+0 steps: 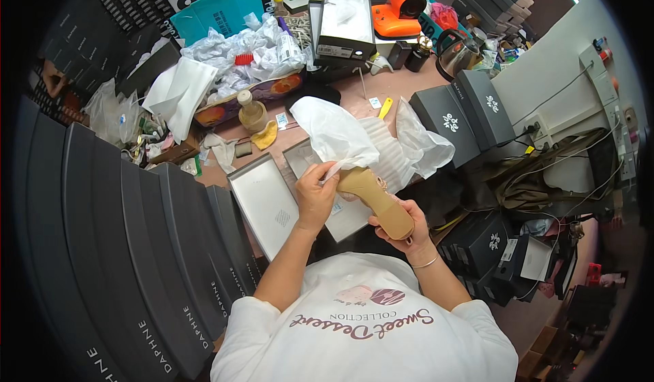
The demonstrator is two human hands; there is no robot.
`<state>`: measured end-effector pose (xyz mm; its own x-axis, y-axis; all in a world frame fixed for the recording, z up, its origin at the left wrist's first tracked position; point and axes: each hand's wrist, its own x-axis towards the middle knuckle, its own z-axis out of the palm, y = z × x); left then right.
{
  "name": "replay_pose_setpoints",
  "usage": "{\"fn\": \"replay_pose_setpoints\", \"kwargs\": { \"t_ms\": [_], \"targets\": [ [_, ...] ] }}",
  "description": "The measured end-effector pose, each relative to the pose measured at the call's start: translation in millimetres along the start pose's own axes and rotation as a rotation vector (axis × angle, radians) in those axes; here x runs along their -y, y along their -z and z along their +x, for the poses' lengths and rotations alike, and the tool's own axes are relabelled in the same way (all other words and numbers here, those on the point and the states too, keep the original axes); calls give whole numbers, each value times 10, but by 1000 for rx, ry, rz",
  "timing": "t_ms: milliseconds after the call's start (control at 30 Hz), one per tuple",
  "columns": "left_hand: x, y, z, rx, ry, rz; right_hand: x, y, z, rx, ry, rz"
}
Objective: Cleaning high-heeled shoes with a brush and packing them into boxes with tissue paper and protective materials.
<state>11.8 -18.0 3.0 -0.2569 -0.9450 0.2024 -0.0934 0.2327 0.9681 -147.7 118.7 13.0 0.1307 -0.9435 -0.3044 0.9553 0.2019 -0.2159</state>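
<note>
A tan-soled shoe [368,195] is held with its underside turned up, its wider end toward me. My right hand [411,231] grips that wider end, fingers wrapped around its edge. At the other end, my left hand [315,195] pinches the edge of a white sheet of wrapping paper [334,126] close beside the shoe; whether it also touches the shoe I cannot tell. The shoe's upper is mostly hidden beneath the sole. Behind it lies ribbed white packing wrap [390,149]. Below my hands sits an open shoebox part [349,224], with a pale lid-like tray [262,201] to its left.
Tall stacks of dark shoeboxes [102,246] crowd my left. More dark boxes [446,123] stand at the right. Across the bench are a brown bottle [252,113], crumpled plastic bags [238,52], a yellow-handled tool [385,107], an orange device [398,11] and a kettle [458,55].
</note>
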Motion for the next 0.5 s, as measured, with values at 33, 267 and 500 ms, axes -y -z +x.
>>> {"fn": "replay_pose_setpoints", "kwargs": {
  "t_ms": [33,267,500],
  "targets": [
    [-19,7,-17,11,2,5,-7,-1,-4,6,-1,4],
    [-232,10,-187,113,-43,-51,-22,-32,92,14,-9,-89],
    [-394,-75,-409,205,-598,108,-384,-150,524,-176,460,-398]
  ]
}}
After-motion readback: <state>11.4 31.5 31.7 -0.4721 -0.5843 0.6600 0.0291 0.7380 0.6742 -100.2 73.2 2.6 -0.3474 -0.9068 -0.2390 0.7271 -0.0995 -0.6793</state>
